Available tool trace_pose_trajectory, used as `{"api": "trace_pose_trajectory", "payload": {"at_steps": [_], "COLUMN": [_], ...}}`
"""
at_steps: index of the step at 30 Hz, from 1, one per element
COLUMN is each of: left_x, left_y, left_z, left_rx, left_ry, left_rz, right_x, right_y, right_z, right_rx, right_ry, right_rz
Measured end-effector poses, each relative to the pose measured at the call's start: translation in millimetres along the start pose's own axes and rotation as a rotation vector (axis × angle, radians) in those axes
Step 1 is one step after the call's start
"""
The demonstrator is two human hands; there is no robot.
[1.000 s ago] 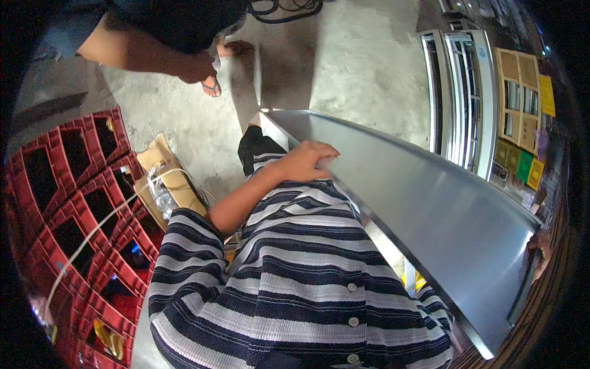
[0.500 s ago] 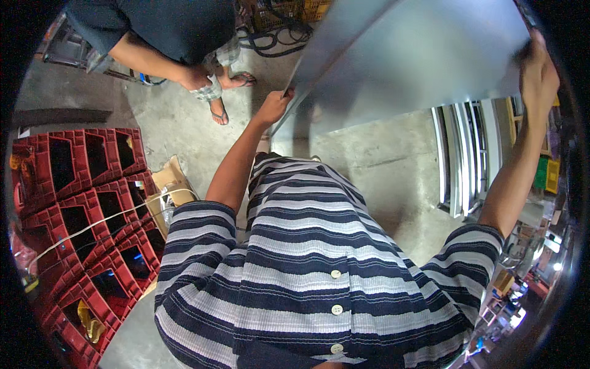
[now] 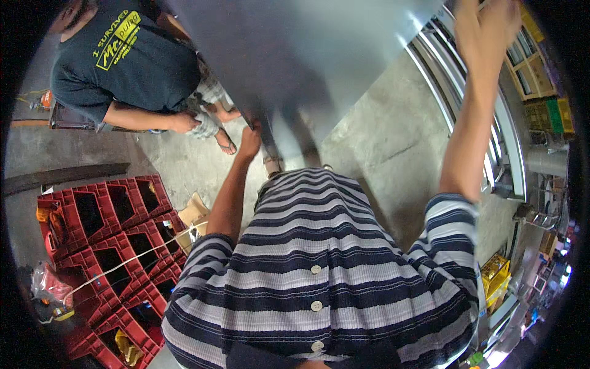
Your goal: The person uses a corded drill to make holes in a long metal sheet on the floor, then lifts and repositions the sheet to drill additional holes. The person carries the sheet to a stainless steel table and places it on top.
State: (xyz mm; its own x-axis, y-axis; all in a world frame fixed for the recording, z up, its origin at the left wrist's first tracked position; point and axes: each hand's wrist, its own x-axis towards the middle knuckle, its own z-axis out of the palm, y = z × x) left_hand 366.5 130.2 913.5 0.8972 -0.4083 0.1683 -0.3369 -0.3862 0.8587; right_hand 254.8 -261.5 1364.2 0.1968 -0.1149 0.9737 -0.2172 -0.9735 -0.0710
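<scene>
Now, sheet point(image 3: 307, 55): broad, grey, smooth; tilted, ahead of you at top middle, running out of view past the upper rim.
Sheet's left edge: slants from upper left down to your left hand, just beside the co-worker's legs as you see it.
Sheet's right edge: slants from the low end up toward your right hand, with floor and frames showing past it.
Left hand point(image 3: 250, 140): yours; fingers clamped on the sheet's left edge, near the low end.
Right hand point(image 3: 488, 31): yours; raised at upper right, blurred, near the sheet's right edge; whether its fingers grip the sheet, you cannot tell.
Co-worker point(image 3: 132, 80): dark T-shirt with yellow print, checked shorts, sandals; standing beyond the left edge, one hand at the shorts.
Floor point(image 3: 381, 160): concrete; a broad stretch between your shirt point(image 3: 295, 258) and the frames, a narrower strip between the crates and the co-worker.
Frames point(image 3: 501, 144): long, pale, on your right, behind your right forearm.
Crates point(image 3: 101, 227): red, latticed, on your left; a white cord point(image 3: 135, 261) crosses them.
Cardboard point(image 3: 193, 212): between the crates and your left forearm.
Yellow crate point(image 3: 495, 280): right of your right sleeve.
</scene>
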Motion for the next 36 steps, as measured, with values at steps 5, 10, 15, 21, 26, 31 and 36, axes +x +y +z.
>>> {"api": "trace_pose_trajectory", "payload": {"at_steps": [5,10,15,21,26,31,36], "left_x": [-16.8,-31.9,-48.0,-53.3,-32.6,13.3,108.7], "left_y": [58.1,131.6,136.1,66.8,27.4,44.0,57.8], "left_z": [82.2,123.8,164.8,147.3,90.6,46.3,37.3], "left_rx": [0.061,-0.345,-0.265,-0.467,-0.324,-0.361,-0.074], "left_ry": [-0.073,-0.381,-0.463,-0.813,-0.438,-0.253,-0.012], "left_rz": [-0.085,-0.052,0.294,0.015,-0.515,-0.467,-0.155], "right_x": [-197.6,-231.8,-222.0,-220.0,-212.6,-180.9,-116.8], "right_y": [-32.7,-110.1,-79.2,-47.9,-43.8,-56.6,-67.0], "right_z": [-22.3,-30.3,-21.8,-10.2,-15.4,0.2,11.0], "right_rx": [0.928,0.895,0.489,0.422,0.749,1.016,1.078], "right_ry": [-0.346,-0.618,-0.481,-0.267,-0.310,-0.364,-0.342], "right_rz": [0.598,0.861,0.915,1.180,1.117,1.009,0.930]}}
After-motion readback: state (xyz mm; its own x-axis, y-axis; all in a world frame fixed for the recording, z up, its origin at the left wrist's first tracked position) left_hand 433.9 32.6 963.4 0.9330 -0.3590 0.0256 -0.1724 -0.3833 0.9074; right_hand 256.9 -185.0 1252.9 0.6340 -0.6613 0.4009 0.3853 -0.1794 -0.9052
